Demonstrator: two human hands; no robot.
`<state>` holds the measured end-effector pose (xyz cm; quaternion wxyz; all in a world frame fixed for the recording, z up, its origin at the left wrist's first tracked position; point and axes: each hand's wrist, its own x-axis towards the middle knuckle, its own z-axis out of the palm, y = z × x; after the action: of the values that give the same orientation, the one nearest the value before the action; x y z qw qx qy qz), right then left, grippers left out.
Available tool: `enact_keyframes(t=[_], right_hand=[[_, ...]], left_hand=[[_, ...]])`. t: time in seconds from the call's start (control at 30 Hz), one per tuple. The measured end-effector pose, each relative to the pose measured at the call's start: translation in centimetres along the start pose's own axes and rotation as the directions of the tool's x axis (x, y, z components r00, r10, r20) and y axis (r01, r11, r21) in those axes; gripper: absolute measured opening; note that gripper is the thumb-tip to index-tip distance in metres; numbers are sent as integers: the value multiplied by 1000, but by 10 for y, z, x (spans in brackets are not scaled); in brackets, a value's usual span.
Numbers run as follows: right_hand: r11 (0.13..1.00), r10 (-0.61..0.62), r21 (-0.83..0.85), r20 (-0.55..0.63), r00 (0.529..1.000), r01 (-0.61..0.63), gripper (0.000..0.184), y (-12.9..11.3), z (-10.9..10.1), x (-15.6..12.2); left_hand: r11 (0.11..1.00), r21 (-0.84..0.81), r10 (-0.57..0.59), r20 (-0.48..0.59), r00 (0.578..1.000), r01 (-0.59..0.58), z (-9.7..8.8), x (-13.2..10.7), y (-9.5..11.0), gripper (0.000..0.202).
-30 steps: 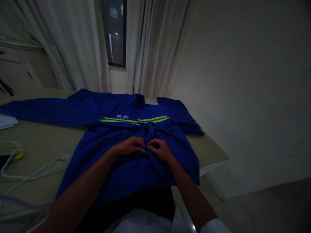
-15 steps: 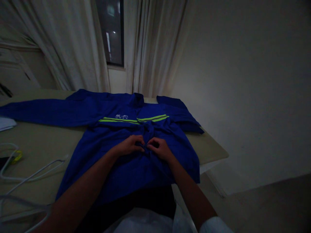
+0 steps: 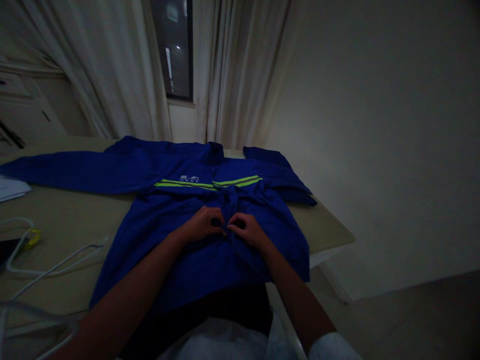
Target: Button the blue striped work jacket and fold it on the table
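A blue work jacket (image 3: 180, 255) with yellow-green reflective stripes lies spread front-up on a beige table (image 3: 67, 220), sleeves stretched left and right. My left hand (image 3: 202, 223) and my right hand (image 3: 248, 231) meet at the jacket's front opening, below the stripes. Both hands have curled fingers pinching the fabric edges together at the middle. What lies between the fingertips is too small and dark to make out.
White wire hangers (image 3: 45, 262) lie on the table at the left, with a small yellow item (image 3: 32, 239) and papers (image 3: 11, 187) beyond. Curtains (image 3: 123, 70) and a dark window (image 3: 176, 47) stand behind. The table's right edge drops to the floor (image 3: 393, 320).
The view shifted slightly. Both hands stay pinched at the jacket's front, fingers working a little; the jacket has not moved.
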<state>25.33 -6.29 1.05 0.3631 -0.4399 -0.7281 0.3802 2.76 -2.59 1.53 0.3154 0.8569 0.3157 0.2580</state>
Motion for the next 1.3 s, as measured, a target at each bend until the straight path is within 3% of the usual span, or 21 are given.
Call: enact_keyframes(t=[0.1, 0.2, 0.4, 0.53, 0.63, 0.7, 0.77, 0.87, 0.93, 1.03, 1.13, 1.2, 1.3], right_hand=[[999, -34, -42, -170, 985, 28, 23, -4, -2, -6], [998, -50, -62, -320, 946, 32, 24, -8, -3, -14], [984, -137, -131, -89, 987, 124, 12, -7, 2, -18], [986, -121, -132, -114, 986, 106, 13, -5, 5, -17], [982, -144, -149, -178, 973, 118, 13, -7, 2, -21], [988, -137, -110, -314, 939, 108, 18, -13, -4, -30], [992, -124, -76, -350, 928, 104, 23, -22, -10, -45], [989, -109, -105, -70, 992, 102, 27, -38, -12, -75], [972, -86, -214, 62, 994, 97, 39, -47, -8, -93], [897, -57, -432, 95, 994, 93, 82, -50, 7, -112], [841, -46, -520, 206, 978, 149, 108, -46, 20, -122], [826, -66, -529, 248, 966, 192, 114, -42, 25, -127], [802, -124, -540, 267, 956, 255, 105, -36, 33, -133]], left_hand=[[989, 150, 3, -91, 996, 11, -5, -5, 13, 38], [982, 183, -27, -153, 988, 55, -6, -14, 21, 38], [988, 145, -41, -43, 998, 47, 9, -24, 17, 21], [994, 105, -32, -53, 998, 37, 16, -24, 18, 26], [975, 202, -70, -103, 992, 90, 19, -30, 25, 26], [938, 323, -86, -132, 988, 125, 22, -42, 32, 41], [893, 440, -70, -80, 994, 98, 26, -61, 37, 61], [838, 546, -41, 39, 998, 13, 34, -92, 38, 76], [795, 604, -59, -21, 998, 60, 39, -109, 36, 82], [746, 648, -100, -115, 988, 151, 48, -127, 30, 83], [767, 628, -134, -46, 990, 133, 51, -138, 26, 88], [793, 596, -162, 4, 987, 128, 44, -140, 27, 88], [822, 540, -241, 46, 969, 179, 22, -125, 34, 65]])
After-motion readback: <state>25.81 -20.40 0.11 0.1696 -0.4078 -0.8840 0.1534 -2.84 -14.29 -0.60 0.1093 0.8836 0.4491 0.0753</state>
